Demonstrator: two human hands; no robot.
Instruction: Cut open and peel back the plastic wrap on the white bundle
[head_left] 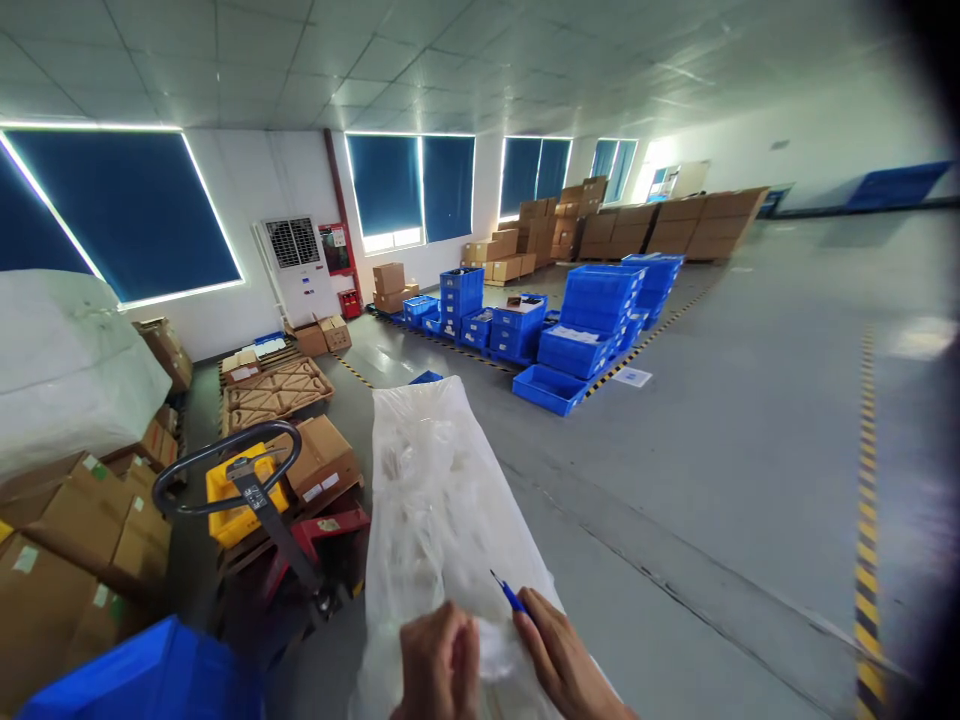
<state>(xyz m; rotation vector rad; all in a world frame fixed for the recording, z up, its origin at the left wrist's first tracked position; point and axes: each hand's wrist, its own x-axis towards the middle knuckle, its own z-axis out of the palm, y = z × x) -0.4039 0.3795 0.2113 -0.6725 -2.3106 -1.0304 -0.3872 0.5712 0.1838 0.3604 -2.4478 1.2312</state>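
A long clear plastic bag [435, 500] with pale contents stretches away from me over a surface at the bottom centre. My left hand [439, 665] is closed, resting on the near end of the bag and pinching the plastic. My right hand [559, 660] holds a thin blue tool [510, 595], its tip pointing up and left over the bag. What lies inside the bag is too blurred to tell.
A pallet jack [255, 490] with a red base stands left of the bag, beside cardboard boxes [67, 540] and a yellow bin [232, 500]. A blue crate [150, 675] sits at the lower left. Stacked blue crates [592, 310] stand mid-floor. Yellow-black floor tape [866, 480] runs along the right.
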